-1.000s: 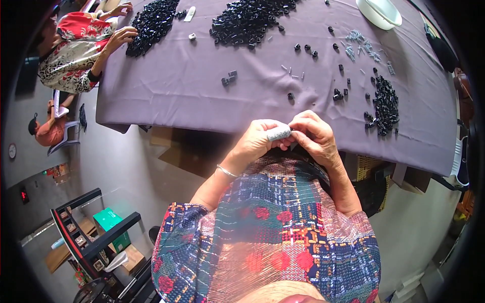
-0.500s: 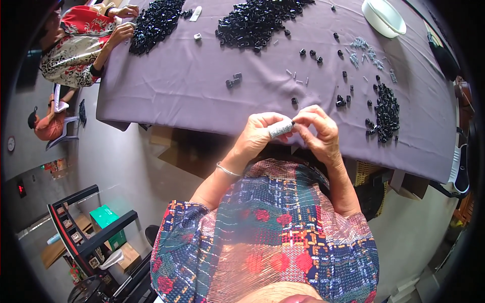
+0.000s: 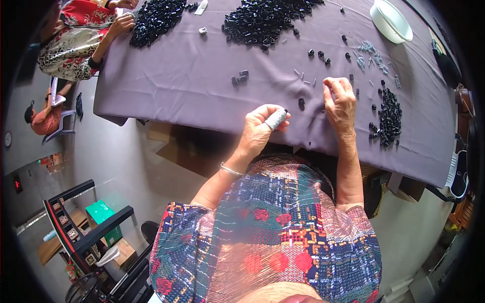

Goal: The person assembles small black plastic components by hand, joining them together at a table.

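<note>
My left hand (image 3: 260,132) is closed just off the table's front edge, its thumb covered by a grey speckled sleeve (image 3: 276,119). At that thumb's tip a small black plastic piece (image 3: 286,111) is pinched against the fingers. My right hand (image 3: 341,107) hovers over the cloth, fingers bent and drawn together; whether anything is between them cannot be seen. Nearest to it lie a few thin silver pins (image 3: 305,78) and a black plastic part (image 3: 301,101). A tiny dark bit (image 3: 309,143) shows by the front edge.
Purple-grey cloth (image 3: 172,96) covers the table. Heaps of black parts lie far left (image 3: 157,22), far middle (image 3: 262,22) and right (image 3: 390,118). A loose silver pin pile (image 3: 371,54) sits near a white basin (image 3: 391,22). Another person's hand (image 3: 123,22) works at the left heap.
My right hand has parted from the left and moved forward and right over the cloth. My left hand stays near its place, its covered thumb now tilted more upward.
</note>
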A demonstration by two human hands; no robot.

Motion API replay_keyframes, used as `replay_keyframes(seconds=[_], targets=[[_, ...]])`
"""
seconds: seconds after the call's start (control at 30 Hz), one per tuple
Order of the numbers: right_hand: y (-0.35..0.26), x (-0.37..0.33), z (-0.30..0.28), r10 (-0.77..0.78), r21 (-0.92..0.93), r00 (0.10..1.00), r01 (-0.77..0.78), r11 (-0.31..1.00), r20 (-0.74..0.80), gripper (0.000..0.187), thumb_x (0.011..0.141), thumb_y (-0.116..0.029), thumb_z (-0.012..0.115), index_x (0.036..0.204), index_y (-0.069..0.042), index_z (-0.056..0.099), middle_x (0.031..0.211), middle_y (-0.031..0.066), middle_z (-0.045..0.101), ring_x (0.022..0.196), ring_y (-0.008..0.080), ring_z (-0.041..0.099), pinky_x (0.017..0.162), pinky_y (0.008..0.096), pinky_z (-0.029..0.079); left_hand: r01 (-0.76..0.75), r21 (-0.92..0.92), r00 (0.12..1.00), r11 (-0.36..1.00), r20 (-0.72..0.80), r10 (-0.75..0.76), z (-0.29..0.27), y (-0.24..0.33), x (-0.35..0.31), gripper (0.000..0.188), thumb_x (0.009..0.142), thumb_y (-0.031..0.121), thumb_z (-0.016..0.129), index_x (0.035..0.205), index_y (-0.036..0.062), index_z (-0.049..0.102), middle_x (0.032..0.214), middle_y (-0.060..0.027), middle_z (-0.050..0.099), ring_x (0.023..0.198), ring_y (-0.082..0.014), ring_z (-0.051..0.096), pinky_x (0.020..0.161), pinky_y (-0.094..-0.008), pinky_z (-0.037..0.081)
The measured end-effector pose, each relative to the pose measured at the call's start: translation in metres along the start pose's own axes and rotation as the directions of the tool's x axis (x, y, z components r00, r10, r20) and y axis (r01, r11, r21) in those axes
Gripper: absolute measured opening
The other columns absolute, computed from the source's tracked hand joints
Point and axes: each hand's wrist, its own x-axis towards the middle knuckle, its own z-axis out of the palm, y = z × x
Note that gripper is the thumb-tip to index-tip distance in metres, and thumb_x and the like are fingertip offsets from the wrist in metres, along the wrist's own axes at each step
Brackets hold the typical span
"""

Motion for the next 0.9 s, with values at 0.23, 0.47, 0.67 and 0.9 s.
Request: replay_keyframes(seconds=[0.23,0.47,0.67,0.9], targets=[[0.000,0.014,0.009,0.024,-0.039,0.995,-0.020,0.999,0.093,0.013,0.079,-0.007,0.063,0.091,-0.004,0.063,0.086,0.0102,0.057,0.085,0.0273,0.057,0.074,0.0359,0.047,0.005,0.067,0.999,0.998,-0.038,-0.003,0.005,-0.003,-0.002,0.016,0.087,0.014,0.064,0.099,0.0017,0.062,0.090,-0.0056,0.067,0.078,-0.0116,0.062,0.073,-0.0255,0.050],[0.012,0.015,0.008,-0.141,-0.054,0.974,0.153,0.987,0.177,0.012,0.077,-0.006,0.063,0.089,-0.005,0.061,0.087,0.0096,0.056,0.083,0.0275,0.057,0.073,0.0371,0.046,0.029,0.082,0.999,0.996,-0.037,-0.026,0.007,0.000,-0.001,0.016,0.088,0.013,0.064,0.098,0.0019,0.062,0.090,-0.0050,0.066,0.077,-0.0111,0.061,0.072,-0.0250,0.050],[0.004,0.011,0.003,-0.262,-0.136,0.961,0.272,0.953,0.088,0.010,0.079,-0.004,0.064,0.088,-0.002,0.059,0.085,0.0096,0.058,0.078,0.0223,0.059,0.068,0.0337,0.048,0.009,0.103,0.999,0.995,-0.046,-0.004,0.008,0.002,-0.004,0.015,0.088,0.013,0.063,0.098,0.0021,0.062,0.090,-0.0044,0.066,0.077,-0.0107,0.061,0.072,-0.0251,0.050],[-0.041,-0.023,-0.018,0.114,0.591,0.929,-0.315,0.743,0.352,0.006,0.086,0.004,0.057,0.091,0.001,0.059,0.079,0.0027,0.061,0.069,0.0082,0.059,0.063,0.0218,0.049,-0.048,0.074,0.999,0.996,-0.005,0.049,0.005,-0.002,-0.001,0.016,0.089,0.013,0.061,0.100,0.0020,0.061,0.092,-0.0051,0.065,0.080,-0.0112,0.061,0.073,-0.0263,0.051]])
